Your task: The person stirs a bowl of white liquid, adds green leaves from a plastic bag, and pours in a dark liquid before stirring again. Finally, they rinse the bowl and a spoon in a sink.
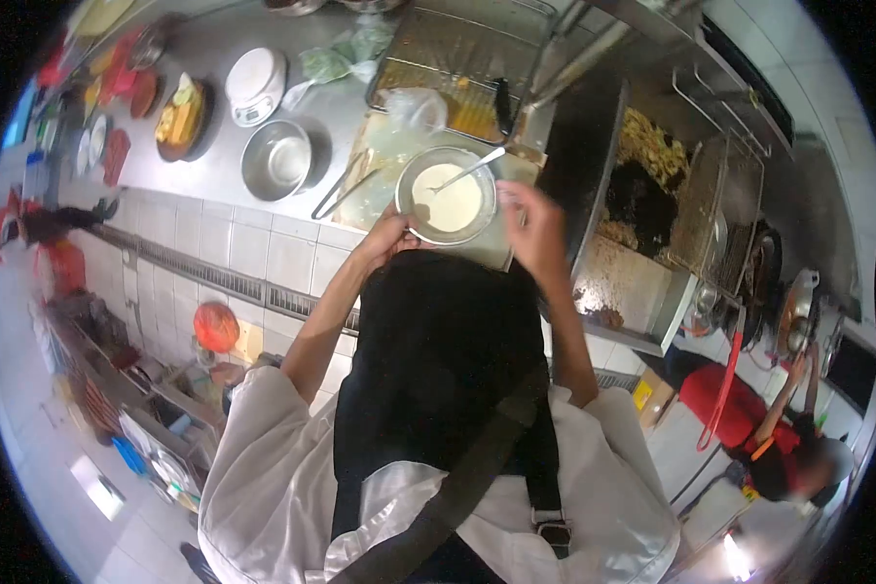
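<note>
A metal bowl (411, 226) of pale cream-coloured liquid (453, 201) is right in front of my apron, at the counter's edge. My left hand (389, 239) is closed on its lower left side, fingers partly hidden beneath it. A spoon (475, 167) leans in the bowl, its white handle sticking out past the upper right rim and touched by neither hand. My right hand (533, 222), slightly blurred, has its fingertips right at the bowl's right rim; I cannot tell whether they grip it. Under the bowl lies a light board (368, 200), with metal tongs (344, 193) at its left.
Left on the counter stand an empty metal bowl (276, 161), a white scale (255, 86) and a basket of yellow food (179, 119). A wire rack tray (448, 63) lies behind. To the right are a fryer unit (642, 204) and a person in red (730, 404) at pans.
</note>
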Demonstrator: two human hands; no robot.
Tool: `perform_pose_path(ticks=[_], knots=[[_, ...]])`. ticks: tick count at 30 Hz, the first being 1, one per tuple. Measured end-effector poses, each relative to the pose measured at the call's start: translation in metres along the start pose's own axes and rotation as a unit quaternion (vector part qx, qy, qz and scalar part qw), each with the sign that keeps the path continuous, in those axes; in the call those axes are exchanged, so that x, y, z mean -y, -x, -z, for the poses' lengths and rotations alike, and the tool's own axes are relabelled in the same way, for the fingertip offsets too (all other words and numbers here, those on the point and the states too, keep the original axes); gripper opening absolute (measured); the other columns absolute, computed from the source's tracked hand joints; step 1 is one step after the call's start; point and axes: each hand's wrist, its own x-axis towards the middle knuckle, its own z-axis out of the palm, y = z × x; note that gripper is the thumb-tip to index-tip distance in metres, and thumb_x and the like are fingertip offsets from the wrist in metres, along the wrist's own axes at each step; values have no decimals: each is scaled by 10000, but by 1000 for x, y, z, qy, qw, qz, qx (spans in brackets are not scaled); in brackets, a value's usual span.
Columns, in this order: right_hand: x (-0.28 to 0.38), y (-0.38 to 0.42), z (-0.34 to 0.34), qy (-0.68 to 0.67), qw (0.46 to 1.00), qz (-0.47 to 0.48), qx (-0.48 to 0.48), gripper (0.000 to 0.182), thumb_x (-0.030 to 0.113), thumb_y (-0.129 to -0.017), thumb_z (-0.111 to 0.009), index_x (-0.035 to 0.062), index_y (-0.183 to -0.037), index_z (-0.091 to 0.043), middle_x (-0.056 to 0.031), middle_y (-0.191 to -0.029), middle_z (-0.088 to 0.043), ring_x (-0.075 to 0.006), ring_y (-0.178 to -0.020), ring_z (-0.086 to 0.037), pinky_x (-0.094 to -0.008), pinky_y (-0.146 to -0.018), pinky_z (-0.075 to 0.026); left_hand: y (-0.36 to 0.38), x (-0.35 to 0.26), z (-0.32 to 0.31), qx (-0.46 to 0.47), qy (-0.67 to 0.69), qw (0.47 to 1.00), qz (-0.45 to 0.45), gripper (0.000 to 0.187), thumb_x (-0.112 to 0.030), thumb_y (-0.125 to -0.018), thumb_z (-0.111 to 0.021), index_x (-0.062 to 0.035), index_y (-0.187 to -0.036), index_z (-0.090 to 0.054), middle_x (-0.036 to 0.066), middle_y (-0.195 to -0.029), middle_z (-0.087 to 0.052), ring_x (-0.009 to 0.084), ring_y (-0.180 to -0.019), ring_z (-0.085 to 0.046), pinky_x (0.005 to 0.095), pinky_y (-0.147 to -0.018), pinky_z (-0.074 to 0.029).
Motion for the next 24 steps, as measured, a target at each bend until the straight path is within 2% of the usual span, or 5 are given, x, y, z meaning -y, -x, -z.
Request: perform_pose_path(ticks=[8, 12, 17, 19, 24], knots=[[3, -3, -79, 383, 864, 51, 322, 288, 65, -777, -593, 47, -1053, -677, -109, -1084, -631, -301, -1093, -501, -445, -948, -368, 26, -9, 6, -2, 54, 997, -54, 651, -65, -962, -438, -95, -1511, -90, 208, -1287, -521, 240, -859, -695, 293, -743, -621], [-4, -1, -81, 290, 911, 77, 284, 238, 94, -770, -586, 53, -985, -679, -136, -1067, -619, -355, -1128, -467, -551, -961, -340, 33, -36, 24, -34, -128, 991, -10, 768, -204, -948, -540, -89, -1525, -45, 199, -1301, -528, 245, -871, -667, 339, -774, -591], [30, -14, -88, 337, 867, -36, 366, 320, 148, -778, -607, 67, -1083, -659, -165, -1196, -580, -357, -1190, -447, -570, -967, -336, -29, -175, 107, -270, -442, 761, -390, 400, -170, -848, -602, -5, -1210, -557, 229, -863, -677, 294, -893, -671, 376, -764, -513], [36, -21, -94, 358, 773, -137, 505, 413, 163, -773, -629, 101, -1182, -619, -166, -1269, -539, -365, -1207, -437, -576, -952, -345, -72, -220, 131, -396, -608, 633, -270, 429, -209, -828, -624, 7, -1184, -520, 262, -992, -651, 411, -951, -647, 455, -812, -524], [47, -16, -106, 418, 895, -78, 133, 578, 142, -741, -664, 132, -1303, -527, -150, -1301, -519, -368, -1180, -456, -577, -923, -361, -128, -253, 179, -316, -736, 566, -194, 290, -174, -806, -636, -47, -1066, -622, 180, -1093, -656, 377, -988, -647, 473, -757, -541]])
